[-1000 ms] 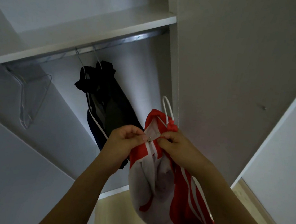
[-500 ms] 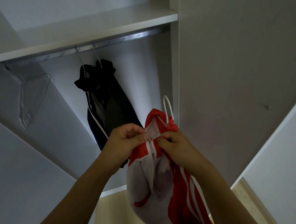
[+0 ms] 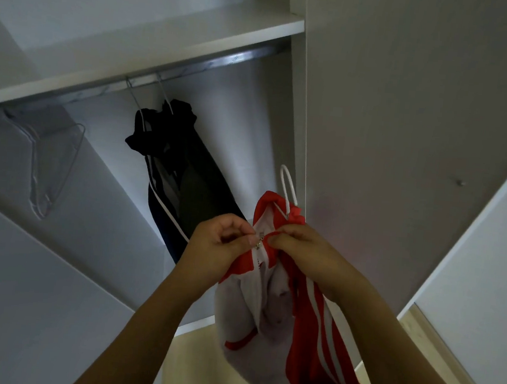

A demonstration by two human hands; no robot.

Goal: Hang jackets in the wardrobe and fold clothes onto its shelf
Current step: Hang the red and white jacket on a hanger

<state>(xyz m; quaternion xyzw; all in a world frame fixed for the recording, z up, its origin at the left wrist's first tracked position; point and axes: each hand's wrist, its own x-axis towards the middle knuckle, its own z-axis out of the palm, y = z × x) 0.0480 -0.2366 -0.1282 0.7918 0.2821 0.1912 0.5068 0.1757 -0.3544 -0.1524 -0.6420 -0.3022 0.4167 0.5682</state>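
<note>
Close to me, two bare arms reach up. The left hand (image 3: 221,243) is pinched shut on the collar edge of a red and white jacket (image 3: 278,302), right by the small metal zipper pull (image 3: 259,241). The right hand (image 3: 298,247) is pinched shut on the other collar edge. The two hands almost touch, with the zipper between them. I think the person is doing up the top of the zipper so the jacket sits well on its hanger.

The jacket hangs down below the hands in a soft bunch, over the pale floor (image 3: 194,372). A white hanger hook (image 3: 287,184) sticks up out of its collar. The hook is not on anything yet.

Past the hands, a dark jacket (image 3: 182,178) hangs inside the wardrobe. Its hook is on the metal rail (image 3: 227,61). Further left, a clear hanger (image 3: 53,166) hangs with nothing on it. Above the rail is the white shelf (image 3: 155,40), and I see no folded clothes on it.

What could go wrong? The hands hold only thin bits of cloth, so the heavy jacket might slip off its hanger and drop to the floor. The zipper might catch the cloth if pulled too fast. And when the hook goes up, it might miss the rail or bump the dark jacket.
</note>
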